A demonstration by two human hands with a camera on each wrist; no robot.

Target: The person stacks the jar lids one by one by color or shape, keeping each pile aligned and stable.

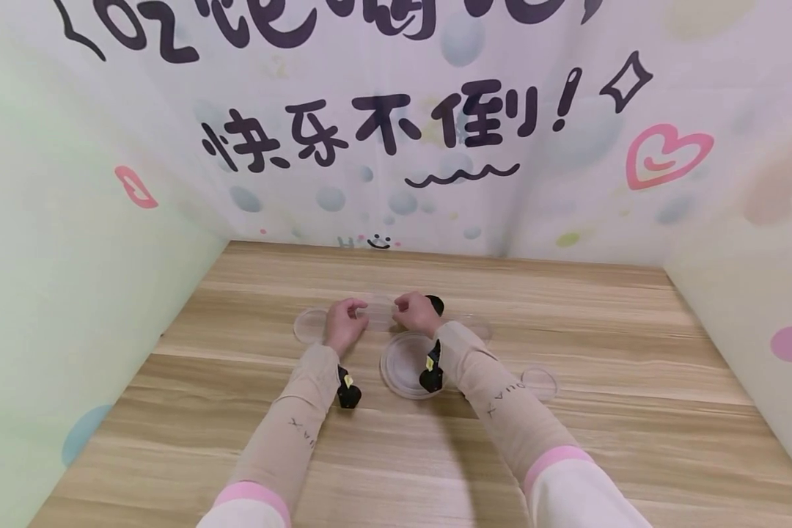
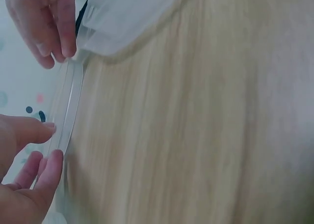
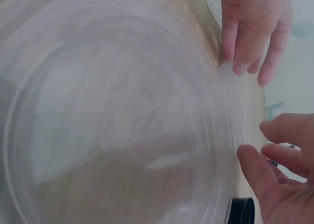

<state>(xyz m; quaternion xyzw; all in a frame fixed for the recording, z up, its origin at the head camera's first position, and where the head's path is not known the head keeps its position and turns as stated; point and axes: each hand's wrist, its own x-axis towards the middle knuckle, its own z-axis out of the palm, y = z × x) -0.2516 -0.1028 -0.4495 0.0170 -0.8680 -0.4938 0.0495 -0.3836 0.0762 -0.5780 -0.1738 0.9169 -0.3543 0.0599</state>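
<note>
In the head view a clear round plastic lid (image 1: pixel 378 314) lies between my two hands near the back of the table. My left hand (image 1: pixel 346 325) holds its left edge, thumb and fingers at the rim. On the opposite edge, my right hand (image 1: pixel 419 314) has its fingertips on the rim. The left wrist view shows the lid's thin curved edge (image 2: pixel 72 101) running between both hands. Just in front of the hands sits a stack of clear round lids (image 1: pixel 402 367), large in the right wrist view. Faint raised marks show on its top.
One clear round lid (image 1: pixel 306 326) lies left of my left hand. Two more clear round pieces, one (image 1: pixel 478 328) beside my right wrist and another (image 1: pixel 539 383) farther right, rest on the wooden table (image 1: pixel 237 425). A black round object (image 1: pixel 437 302) stands behind my right hand.
</note>
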